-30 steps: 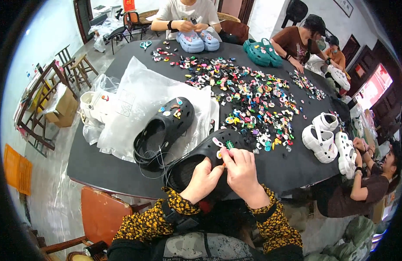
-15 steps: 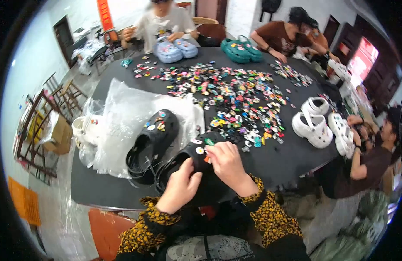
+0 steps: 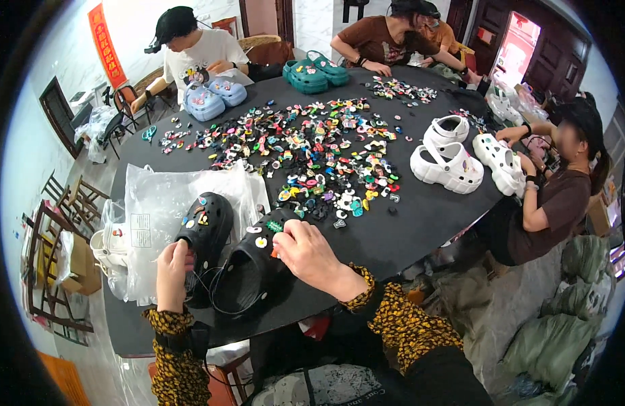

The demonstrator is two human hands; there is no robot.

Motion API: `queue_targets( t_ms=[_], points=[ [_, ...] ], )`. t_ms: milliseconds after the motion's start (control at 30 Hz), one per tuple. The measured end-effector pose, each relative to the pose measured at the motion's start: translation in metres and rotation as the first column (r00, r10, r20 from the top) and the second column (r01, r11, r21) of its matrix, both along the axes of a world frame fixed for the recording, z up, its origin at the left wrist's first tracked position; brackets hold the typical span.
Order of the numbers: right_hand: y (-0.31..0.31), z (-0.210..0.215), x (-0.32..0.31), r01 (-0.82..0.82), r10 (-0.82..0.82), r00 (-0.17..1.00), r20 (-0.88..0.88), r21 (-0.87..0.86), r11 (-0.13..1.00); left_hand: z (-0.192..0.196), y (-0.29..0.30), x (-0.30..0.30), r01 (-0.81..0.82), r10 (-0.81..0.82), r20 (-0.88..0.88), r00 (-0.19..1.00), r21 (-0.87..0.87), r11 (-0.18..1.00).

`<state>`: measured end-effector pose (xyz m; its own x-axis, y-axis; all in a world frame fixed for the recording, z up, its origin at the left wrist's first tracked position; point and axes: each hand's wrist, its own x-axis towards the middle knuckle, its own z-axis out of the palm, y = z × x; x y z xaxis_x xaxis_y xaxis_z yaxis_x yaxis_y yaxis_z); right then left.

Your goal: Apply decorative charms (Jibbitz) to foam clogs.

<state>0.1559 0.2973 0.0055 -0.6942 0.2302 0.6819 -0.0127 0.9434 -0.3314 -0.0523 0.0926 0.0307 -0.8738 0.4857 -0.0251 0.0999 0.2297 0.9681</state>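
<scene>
Around a big dark oval table [image 3: 421, 223] sit several people, each with shoes in front of them, and a wide spread of small bright shoe charms [image 3: 312, 155] lies in the middle where all can reach it. From the head view, two black clogs sit at the near left edge, close to the person so both hands can get at them. The left hand [image 3: 171, 267] is curled shut around the heel end of the left black clog [image 3: 203, 231], likely to keep it from sliding. The right hand [image 3: 311, 256] rests on the toe of the right black clog [image 3: 253, 267], fingers pinched together on something small and orange, perhaps a charm; I cannot tell for sure. Clear plastic bags [image 3: 165, 203] lie under and behind the clogs, near the left edge. White clogs [image 3: 448, 159] stand at the far right edge by another person.
</scene>
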Motion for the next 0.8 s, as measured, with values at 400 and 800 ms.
queue_targets(
  t_ms=[400, 800],
  points=[
    [0.009, -0.006, 0.008, -0.091, 0.088, 0.995, -0.047, -0.064, 0.994, -0.005, 0.036, -0.004, 0.057, -0.206, 0.363, 0.909, 0.381, 0.923],
    [0.032, 0.008, 0.024, 0.06, -0.075, 0.997, -0.025, -0.38, 0.923, 0.015, 0.042, 0.075, 0.151, -0.148, -0.031, 0.988, 0.238, 0.96]
  ],
)
